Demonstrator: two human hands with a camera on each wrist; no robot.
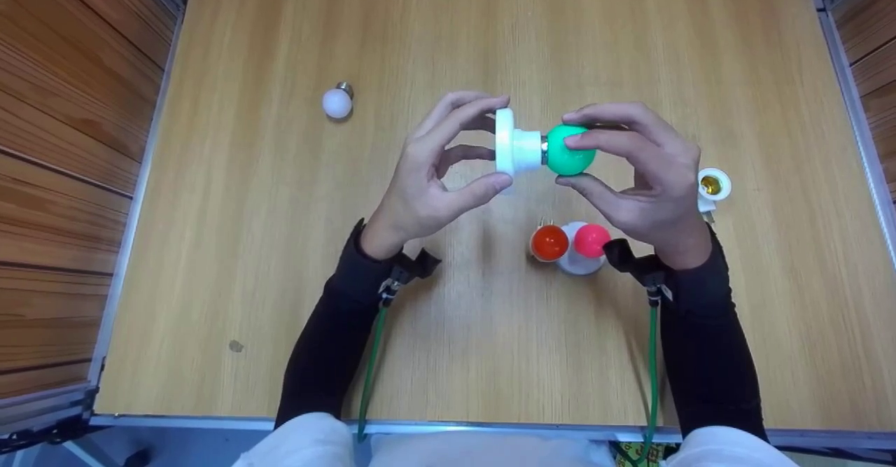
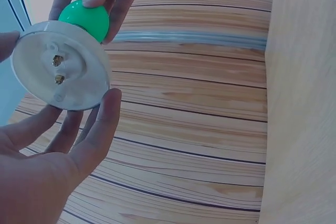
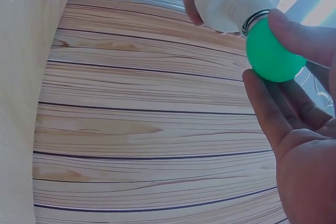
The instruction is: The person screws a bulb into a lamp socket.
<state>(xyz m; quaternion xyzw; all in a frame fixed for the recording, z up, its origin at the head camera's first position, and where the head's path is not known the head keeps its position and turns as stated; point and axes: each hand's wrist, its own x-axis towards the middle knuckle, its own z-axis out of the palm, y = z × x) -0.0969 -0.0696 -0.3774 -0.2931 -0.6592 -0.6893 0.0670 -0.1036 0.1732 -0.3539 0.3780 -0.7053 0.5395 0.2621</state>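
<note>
My left hand (image 1: 435, 166) grips a white round lamp holder (image 1: 505, 142) by the rim of its wide base, thumb below and fingers above in the head view. Two brass screw terminals show on the base's hollow back (image 2: 59, 71) in the left wrist view. A green light bulb (image 1: 570, 150) sits at the holder's mouth, with part of its metal screw cap (image 3: 254, 20) still visible outside the socket. The thumb and fingers of my right hand (image 1: 640, 169) pinch the green globe. Both things are held up above the wooden table.
Below my right hand, a red bulb (image 1: 549, 243) stands beside a pink bulb (image 1: 592, 240) on a white round base (image 1: 581, 265). A white bulb (image 1: 337, 103) lies at the back left. Another white socket (image 1: 712, 185) with a brass inside is by my right wrist.
</note>
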